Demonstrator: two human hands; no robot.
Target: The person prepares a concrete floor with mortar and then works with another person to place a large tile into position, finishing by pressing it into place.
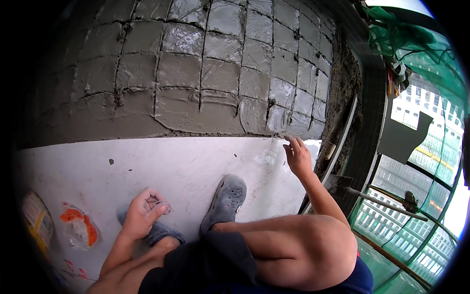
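A wide white slab of tile [191, 157] lies under my feet, its far edge meeting a bed of wet grey mortar [178, 71] scored into squares. My right hand [298, 157] reaches to that edge near the tile's right end, fingertips drawn together at the mortar line. Whether a small piece is between them, I cannot make out. Low over the tile, in front of my left shoe, my left hand [144, 211] is closed around small clear plastic pieces [166, 206], which stick out past the fingers. Grey smears coat its fingers.
Grey clogs [226, 198] are on my feet. At left lie a clear plastic bag with an orange label [81, 226] and a yellow-and-white package [38, 221]. On the right are a long metal strip [342, 132], a flat-bladed tool with a long handle [387, 203] and green netting [416, 44].
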